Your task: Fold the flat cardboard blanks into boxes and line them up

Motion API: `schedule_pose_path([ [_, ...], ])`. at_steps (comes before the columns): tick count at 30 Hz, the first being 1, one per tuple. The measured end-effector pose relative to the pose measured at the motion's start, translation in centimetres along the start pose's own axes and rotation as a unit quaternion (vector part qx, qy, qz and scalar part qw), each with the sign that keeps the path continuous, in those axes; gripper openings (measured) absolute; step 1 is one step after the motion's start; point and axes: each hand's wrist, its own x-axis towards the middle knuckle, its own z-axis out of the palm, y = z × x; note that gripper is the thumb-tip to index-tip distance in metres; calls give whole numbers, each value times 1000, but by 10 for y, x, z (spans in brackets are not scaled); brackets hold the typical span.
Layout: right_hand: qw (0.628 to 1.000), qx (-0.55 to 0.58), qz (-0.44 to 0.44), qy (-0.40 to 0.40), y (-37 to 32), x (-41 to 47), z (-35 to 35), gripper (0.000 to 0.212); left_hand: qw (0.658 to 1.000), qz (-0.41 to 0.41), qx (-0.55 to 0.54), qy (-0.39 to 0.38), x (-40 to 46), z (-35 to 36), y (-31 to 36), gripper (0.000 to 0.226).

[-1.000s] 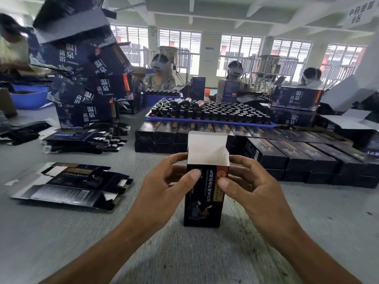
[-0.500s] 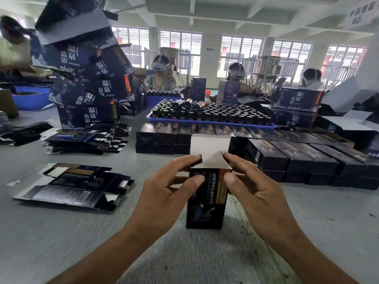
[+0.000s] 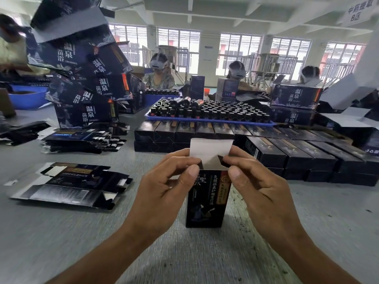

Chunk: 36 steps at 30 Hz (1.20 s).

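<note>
Standing upright on the grey table (image 3: 61, 238), directly between both hands: small black box (image 3: 206, 198), white top flap (image 3: 211, 147) raised. Left hand (image 3: 162, 193) grasping the box's upper left corner, thumb on the front face, fingers curled behind. Right hand (image 3: 260, 191) pinching the upper right corner likewise. Left of the left hand: flat blanks (image 3: 69, 186). Beyond the fingertips: rows of finished boxes (image 3: 266, 150).
</note>
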Motion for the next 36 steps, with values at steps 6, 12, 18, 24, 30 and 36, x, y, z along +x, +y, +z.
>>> schedule_pose_path([
  [6, 1000, 13, -1, 26, -3, 1, 1, 38, 1000, 2, 8, 0, -1, -1, 5, 23],
  [12, 1000, -5, -10, 4, -9, 0, 1, 41, 1000, 9, 20, -1, -1, -1, 6, 24],
  [18, 1000, 2, 10, 2, -6, 0, 1, 28, 1000, 5, 24, -6, 0, -1, 3, 23],
  [24, 999, 3, 10, 30, -9, -1, 3, 29, 1000, -12, -8, -22, -1, -1, 5, 31],
  [30, 999, 6, 7, 42, -9, -1, 4, 26, 999, -24, -40, 8, -1, 2, 6, 37],
  [36, 999, 13, 8, 49, -7, -1, 5, 24, 998, -29, -44, 37, 0, 4, 6, 29],
])
